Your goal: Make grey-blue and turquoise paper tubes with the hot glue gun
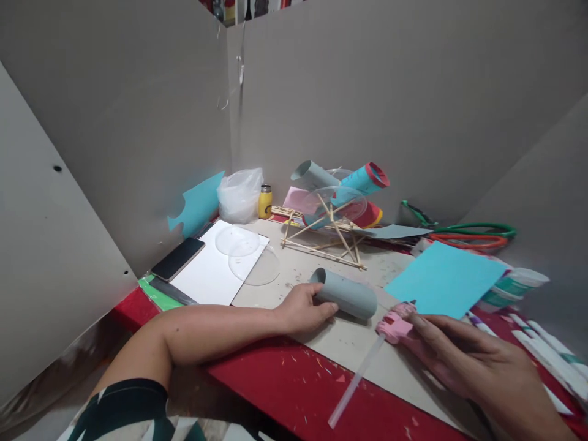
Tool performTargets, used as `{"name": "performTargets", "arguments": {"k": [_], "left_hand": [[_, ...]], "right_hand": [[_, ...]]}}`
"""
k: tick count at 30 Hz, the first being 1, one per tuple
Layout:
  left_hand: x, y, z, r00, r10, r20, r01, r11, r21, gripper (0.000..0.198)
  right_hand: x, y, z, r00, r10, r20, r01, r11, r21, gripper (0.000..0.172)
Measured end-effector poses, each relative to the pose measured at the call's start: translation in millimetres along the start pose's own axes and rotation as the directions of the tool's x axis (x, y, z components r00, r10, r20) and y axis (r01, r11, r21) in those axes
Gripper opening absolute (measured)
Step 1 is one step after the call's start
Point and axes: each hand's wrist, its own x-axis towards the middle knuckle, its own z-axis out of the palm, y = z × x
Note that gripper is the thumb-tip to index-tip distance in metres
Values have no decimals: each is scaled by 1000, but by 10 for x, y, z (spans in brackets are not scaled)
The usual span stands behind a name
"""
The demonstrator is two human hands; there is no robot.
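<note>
My left hand (305, 308) rests on the board with its thumb and fingers around the near left end of a grey paper tube (351, 294). The tube lies on its side, its open left end towards me. In my right hand (478, 361) is a pink glue gun (395, 323), held just right of the tube. A translucent glue stick (358, 381) juts from it towards the table's front edge. Behind the tube stands a frame of wooden sticks (333, 226), carrying clear plastic discs, a second grey tube (316, 174) and a blue tube with a red rim (361, 182).
Blue paper (448, 278) lies at the right, near plastic tubs (514, 288) and white markers (551, 355). Left are a phone (178, 258), white paper (211, 269) and clear discs (255, 264). A yellow bottle (265, 202) and plastic bag (239, 196) stand behind. Grey panels (390, 92) enclose the table.
</note>
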Motion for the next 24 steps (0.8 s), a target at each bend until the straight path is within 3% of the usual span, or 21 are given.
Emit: {"name": "performTargets", "arguments": {"k": [3, 10, 16, 24], "left_hand": [[4, -3, 3, 1000, -10, -5, 10, 1000, 2, 10], [6, -26, 3, 1000, -18, 7, 18, 1000, 3, 7], [-5, 7, 11, 1000, -22, 22, 23, 1000, -9, 4], [-31, 100, 0, 1000, -13, 7, 13, 1000, -1, 6]], "right_hand": [[-26, 31, 4, 994, 67, 84, -72, 996, 51, 25], [-50, 48, 8, 975, 188, 118, -199, 976, 91, 35], [-43, 24, 6, 986, 145, 78, -151, 986, 72, 29], [-63, 100, 42, 996, 11, 87, -21, 992, 120, 34]]}}
